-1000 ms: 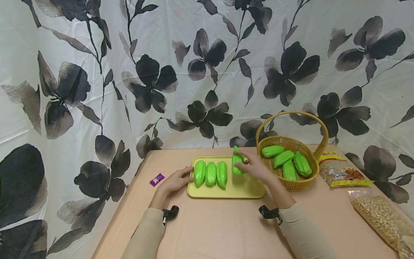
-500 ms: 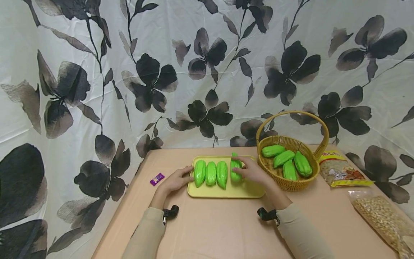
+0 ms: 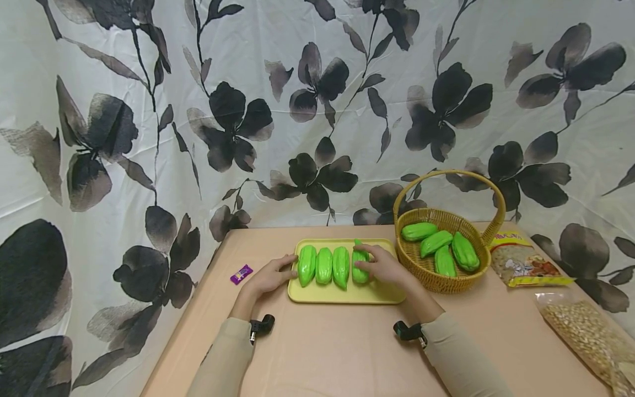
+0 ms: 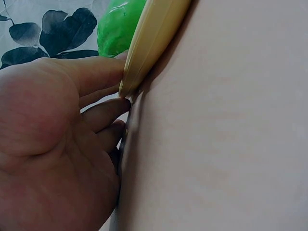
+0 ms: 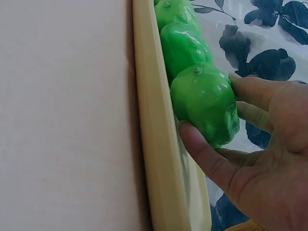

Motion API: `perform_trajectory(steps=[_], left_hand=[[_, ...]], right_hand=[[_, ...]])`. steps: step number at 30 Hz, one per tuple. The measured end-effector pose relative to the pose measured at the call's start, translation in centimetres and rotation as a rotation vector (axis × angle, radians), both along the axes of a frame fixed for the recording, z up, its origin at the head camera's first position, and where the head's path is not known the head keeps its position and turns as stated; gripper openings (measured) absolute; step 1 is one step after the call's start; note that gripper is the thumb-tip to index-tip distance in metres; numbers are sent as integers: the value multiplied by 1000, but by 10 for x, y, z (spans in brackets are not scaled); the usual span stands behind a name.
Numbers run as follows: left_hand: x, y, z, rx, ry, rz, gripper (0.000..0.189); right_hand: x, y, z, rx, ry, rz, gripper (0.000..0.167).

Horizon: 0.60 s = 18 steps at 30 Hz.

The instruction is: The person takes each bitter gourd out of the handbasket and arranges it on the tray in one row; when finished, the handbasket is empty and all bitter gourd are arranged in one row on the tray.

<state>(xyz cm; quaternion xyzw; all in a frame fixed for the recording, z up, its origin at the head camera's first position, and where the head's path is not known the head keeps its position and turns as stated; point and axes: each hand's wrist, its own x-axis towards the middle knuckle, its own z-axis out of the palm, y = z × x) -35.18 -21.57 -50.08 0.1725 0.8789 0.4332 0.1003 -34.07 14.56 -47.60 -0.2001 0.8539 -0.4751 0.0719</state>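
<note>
Several glossy, ribbed green vegetables that look like bitter melons lie side by side on a yellow tray (image 3: 317,298). My right hand (image 3: 389,267) holds the rightmost bitter melon (image 3: 360,273), which lies parallel to the row with a small gap beside it. In the right wrist view the thumb (image 5: 204,154) is on its near side and the fingers are on the far side. At the tray's left end my left hand (image 3: 268,275) grips the rim, thumb on the edge and fingertips low against it, close to the table.
Right of the tray stands a wicker basket (image 3: 448,284) with a tall handle and several more bitter melons. A printed food bag (image 3: 526,259) and a clear bag of pale kernels (image 3: 580,331) lie farther right. A small purple packet (image 3: 241,274) lies at left.
My right hand has lowered the bitter melon onto the tray and shifted it slightly left and nearer, closer to the row. The left hand has stayed at the tray's left edge.
</note>
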Motion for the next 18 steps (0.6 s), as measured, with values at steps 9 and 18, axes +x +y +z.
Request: perform_trajectory(steps=[9,18], left_hand=[[0,0,-1,11,-10,6,63],[2,1,2,9,-4,0,63]], right_hand=[[-1,-3,-6,44,15,-43,55],[-1,-3,-8,80,115,-44,53]])
